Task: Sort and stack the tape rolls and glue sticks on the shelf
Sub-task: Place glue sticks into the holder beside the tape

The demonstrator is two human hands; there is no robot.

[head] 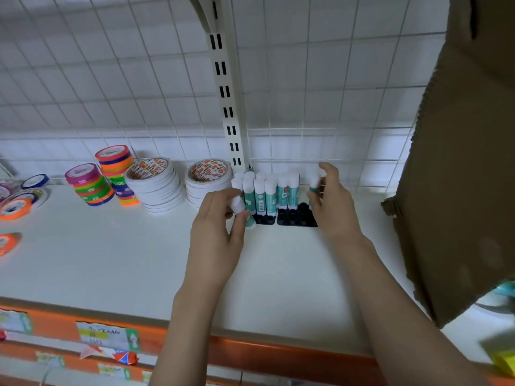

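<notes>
Head view, frame centre: left hand (223, 215) grasps a tilted white-capped teal glue stick (242, 209) at the left edge of two black socketed plastic trays (295, 218) on the white shelf (125, 254). Right hand (331, 201) pinches another glue stick (315, 185) above the right tray, its body largely hidden by fingers. Upright teal glue sticks (263, 195) fill the rear sockets.

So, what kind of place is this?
Probably a stationery shop: a retail shelf with price labels on its orange edge, stacked tape rolls and rows of glue sticks.
</notes>
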